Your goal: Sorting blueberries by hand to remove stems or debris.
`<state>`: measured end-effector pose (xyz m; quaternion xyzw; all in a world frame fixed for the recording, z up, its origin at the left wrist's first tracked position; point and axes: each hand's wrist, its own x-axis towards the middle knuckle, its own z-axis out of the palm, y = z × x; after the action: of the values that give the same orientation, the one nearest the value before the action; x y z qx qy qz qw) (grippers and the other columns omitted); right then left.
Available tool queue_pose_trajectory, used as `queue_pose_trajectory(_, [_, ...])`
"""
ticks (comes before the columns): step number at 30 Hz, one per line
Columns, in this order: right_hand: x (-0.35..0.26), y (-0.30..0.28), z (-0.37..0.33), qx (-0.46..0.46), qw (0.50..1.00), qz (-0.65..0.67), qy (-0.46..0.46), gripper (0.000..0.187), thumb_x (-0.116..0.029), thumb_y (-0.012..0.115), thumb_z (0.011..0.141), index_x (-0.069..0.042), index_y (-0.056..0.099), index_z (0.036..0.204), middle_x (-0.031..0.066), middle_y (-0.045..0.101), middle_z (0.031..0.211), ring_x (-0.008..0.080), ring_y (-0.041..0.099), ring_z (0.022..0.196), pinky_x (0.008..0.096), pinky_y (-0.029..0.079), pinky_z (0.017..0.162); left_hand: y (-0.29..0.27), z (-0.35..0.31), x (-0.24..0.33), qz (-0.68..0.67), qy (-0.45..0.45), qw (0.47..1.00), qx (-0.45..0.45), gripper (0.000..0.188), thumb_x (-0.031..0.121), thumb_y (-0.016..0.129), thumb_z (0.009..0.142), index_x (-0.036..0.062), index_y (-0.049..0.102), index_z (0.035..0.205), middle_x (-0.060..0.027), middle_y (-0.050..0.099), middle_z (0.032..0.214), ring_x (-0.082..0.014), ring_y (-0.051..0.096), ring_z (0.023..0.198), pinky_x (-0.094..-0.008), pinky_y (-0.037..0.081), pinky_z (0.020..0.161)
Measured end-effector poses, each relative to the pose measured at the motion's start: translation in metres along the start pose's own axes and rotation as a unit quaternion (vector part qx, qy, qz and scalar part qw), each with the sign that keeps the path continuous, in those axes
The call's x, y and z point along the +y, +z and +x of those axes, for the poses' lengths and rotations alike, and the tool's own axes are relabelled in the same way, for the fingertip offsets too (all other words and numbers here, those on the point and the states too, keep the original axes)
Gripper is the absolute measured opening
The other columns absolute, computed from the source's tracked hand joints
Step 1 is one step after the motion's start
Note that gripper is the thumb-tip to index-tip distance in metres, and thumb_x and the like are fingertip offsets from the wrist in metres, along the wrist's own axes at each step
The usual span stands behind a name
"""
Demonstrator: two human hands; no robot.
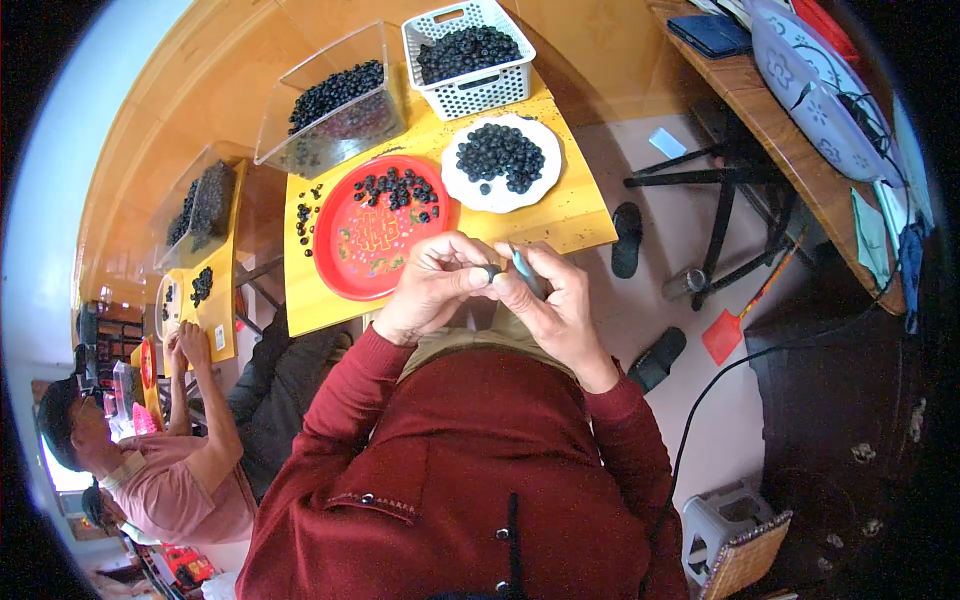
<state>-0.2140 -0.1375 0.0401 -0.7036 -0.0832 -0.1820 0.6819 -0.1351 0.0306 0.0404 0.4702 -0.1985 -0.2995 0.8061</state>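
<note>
Two hands, close together at near edge of yellow surface (580, 212): L hand (437, 284) pinches one dark fruit (489, 271) betw. thumb & fingers; R hand (549, 298) is closed on a small blue-grey tool (524, 270), kind unclear, just beside the fruit. Beyond: red plate (352, 274) w/ dark fruits toward its far side; white plate (515, 204), R of it, w/ larger heap; behind, clear bin (386, 116) & white perforated basket (485, 94), both part-filled w/ same. Loose small pcs (306, 222) lie L of red plate. Far L: co-worker (180, 470) at 2nd surface (222, 318).
</note>
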Motion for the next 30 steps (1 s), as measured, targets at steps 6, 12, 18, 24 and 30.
queue_pose_trajectory(6, [0.003, 0.007, 0.000, 0.003, 0.989, 0.145, 0.040, 0.028, -0.020, 0.068, 0.093, 0.001, 0.066, 0.112, -0.0049, 0.060, 0.076, 0.0025, 0.048, 0.061, 0.0180, 0.038, 0.054, -0.004, -0.005, 0.001, 0.020, -0.016, 1.000, -0.008, 0.013, 0.006, 0.072, 0.084, 0.0024, 0.060, 0.086, -0.0105, 0.063, 0.089, -0.0166, 0.065, 0.084, -0.0285, 0.055, 0.076])
queue_pose_trajectory(12, [0.020, 0.008, -0.006, 0.003, 0.987, 0.130, 0.090, 0.023, -0.019, 0.065, 0.095, 0.000, 0.067, 0.107, -0.0090, 0.051, 0.064, -0.0018, 0.038, 0.052, 0.0180, 0.026, 0.045, -0.018, -0.013, 0.011, 0.003, -0.001, 1.000, -0.018, 0.010, -0.002, 0.070, 0.085, 0.0000, 0.063, 0.092, -0.0091, 0.067, 0.091, -0.0168, 0.067, 0.082, -0.0315, 0.057, 0.076])
queue_pose_trajectory(18, [0.040, 0.002, -0.025, 0.054, 0.985, 0.090, 0.134, 0.019, -0.014, 0.066, 0.092, 0.003, 0.068, 0.100, 0.0017, 0.068, 0.084, 0.0060, 0.058, 0.079, 0.0240, 0.048, 0.072, -0.089, -0.008, 0.012, 0.477, 0.033, 0.860, 0.178, 0.008, 0.003, 0.073, 0.083, 0.0000, 0.069, 0.090, -0.0035, 0.069, 0.083, -0.0076, 0.062, 0.077, -0.0242, 0.052, 0.072])
queue_pose_trajectory(24, [0.048, -0.008, -0.044, 0.072, 0.983, 0.059, 0.160, 0.018, -0.012, 0.066, 0.091, 0.004, 0.068, 0.100, -0.0018, 0.063, 0.077, 0.0044, 0.054, 0.070, 0.0220, 0.044, 0.062, -0.101, 0.005, 0.024, 0.696, 0.108, 0.693, 0.155, 0.022, 0.012, 0.074, 0.078, -0.0002, 0.069, 0.095, -0.0114, 0.068, 0.084, -0.0220, 0.066, 0.073, -0.0330, 0.052, 0.066])
queue_pose_trajectory(30, [0.056, -0.016, -0.059, 0.090, 0.980, 0.060, 0.168, 0.018, -0.012, 0.066, 0.092, 0.003, 0.068, 0.100, -0.0046, 0.059, 0.075, 0.0028, 0.050, 0.068, 0.0210, 0.041, 0.060, -0.082, 0.053, 0.006, 0.713, 0.159, 0.679, 0.076, 0.026, 0.014, 0.072, 0.078, 0.0021, 0.070, 0.101, -0.0145, 0.067, 0.093, -0.0308, 0.065, 0.086, -0.0393, 0.052, 0.075])
